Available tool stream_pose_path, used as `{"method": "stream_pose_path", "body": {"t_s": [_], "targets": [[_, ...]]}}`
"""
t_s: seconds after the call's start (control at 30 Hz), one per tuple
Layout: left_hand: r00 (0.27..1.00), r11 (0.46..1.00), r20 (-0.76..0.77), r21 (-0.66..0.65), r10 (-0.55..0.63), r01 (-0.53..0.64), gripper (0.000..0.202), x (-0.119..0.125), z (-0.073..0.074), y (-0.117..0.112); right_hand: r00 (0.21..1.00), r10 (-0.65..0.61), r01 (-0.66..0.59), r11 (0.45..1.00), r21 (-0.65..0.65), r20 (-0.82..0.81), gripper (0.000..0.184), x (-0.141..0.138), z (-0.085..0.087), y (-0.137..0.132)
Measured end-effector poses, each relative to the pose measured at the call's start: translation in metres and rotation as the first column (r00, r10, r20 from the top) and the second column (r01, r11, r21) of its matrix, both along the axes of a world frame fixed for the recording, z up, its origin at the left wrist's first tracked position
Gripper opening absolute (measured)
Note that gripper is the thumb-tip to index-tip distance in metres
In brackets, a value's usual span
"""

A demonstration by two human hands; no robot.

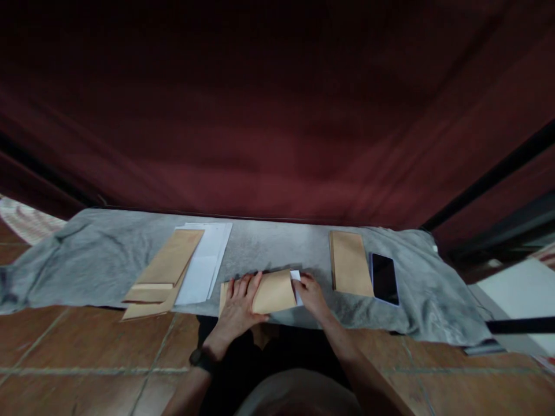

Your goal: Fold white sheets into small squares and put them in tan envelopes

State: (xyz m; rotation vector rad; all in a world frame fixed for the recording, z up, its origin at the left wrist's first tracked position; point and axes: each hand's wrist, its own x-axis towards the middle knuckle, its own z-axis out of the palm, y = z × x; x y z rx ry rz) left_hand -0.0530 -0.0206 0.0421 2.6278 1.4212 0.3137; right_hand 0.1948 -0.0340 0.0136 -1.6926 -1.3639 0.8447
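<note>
Brown envelope lies at the near edge of the grey cloth, between the two hands. Left hand lies flat on its left half, grip wide, fingers spread, pinning not clasping. Right hand is at the envelope's right end, fingertips against a white sheet that pokes out there. Cannot tell whether that grip pinches the sheet or only rests on it.

Judged progress: sheet mostly inside, a short end still showing; flap state not visible.

Just right of the right hand: neat stack of brown envelopes, a dark phone touching its far side. Left of the left hand: looser envelope pile overlapping white sheets. Below the hands: tiled floor. Beyond them: dark red curtain.
</note>
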Motion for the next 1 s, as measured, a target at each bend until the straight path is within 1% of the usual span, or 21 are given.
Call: {"method": "stream_pose_path", "body": {"t_s": [0.13, 0.23, 0.4, 0.47, 0.53, 0.63, 0.7, 0.73, 0.87, 1.0], "targets": [[1.0, 0.999, 0.022, -0.026, -0.022, 0.022, 0.12, 0.006, -0.002, 0.002, 0.999, 0.027, -0.028, 0.999, -0.02, -0.044, 0.024, -0.004, -0.011, 0.001], [0.998, 0.999, 0.038, -0.034, -0.041, 0.042, 0.119, 0.007, -0.003, 0.004, 0.996, 0.041, -0.043, 0.999, -0.025, -0.076, 0.024, -0.003, -0.016, 0.001], [0.997, 0.998, 0.059, -0.033, -0.056, 0.058, 0.117, 0.009, -0.004, 0.007, 0.988, 0.07, -0.069, 0.998, 0.013, -0.14, 0.024, -0.002, -0.019, 0.002], [0.996, 0.998, 0.072, -0.035, -0.053, 0.055, 0.117, 0.01, -0.004, 0.007, 0.985, 0.057, -0.052, 0.998, 0.035, -0.16, 0.022, 0.0, -0.019, 0.002], [0.995, 0.998, 0.086, -0.038, -0.047, 0.05, 0.116, 0.011, -0.004, 0.008, 0.984, 0.016, -0.006, 0.998, 0.055, -0.178, 0.022, 0.001, -0.02, 0.002], [0.994, 0.998, 0.096, -0.031, -0.046, 0.049, 0.117, 0.012, -0.003, 0.008, 0.976, -0.062, 0.078, 0.995, 0.065, -0.207, 0.031, 0.003, -0.023, 0.0], [0.993, 0.998, 0.096, -0.021, -0.061, 0.064, 0.117, 0.012, -0.002, 0.009, 0.969, -0.088, 0.099, 0.994, 0.037, -0.229, 0.037, 0.004, -0.025, 0.0], [0.993, 0.997, 0.095, -0.017, -0.071, 0.073, 0.116, 0.012, -0.002, 0.009, 0.968, -0.087, 0.094, 0.995, 0.018, -0.236, 0.036, 0.004, -0.025, 0.0], [0.991, 0.995, 0.082, -0.007, -0.103, 0.104, 0.116, 0.014, 0.0, 0.01, 0.972, -0.041, 0.035, 0.999, -0.03, -0.23, 0.02, 0.006, -0.025, 0.0], [0.991, 0.993, 0.07, -0.004, -0.116, 0.117, 0.115, 0.017, 0.004, 0.01, 0.98, -0.035, 0.026, 0.999, -0.046, -0.198, 0.015, 0.008, -0.023, 0.002]]}}
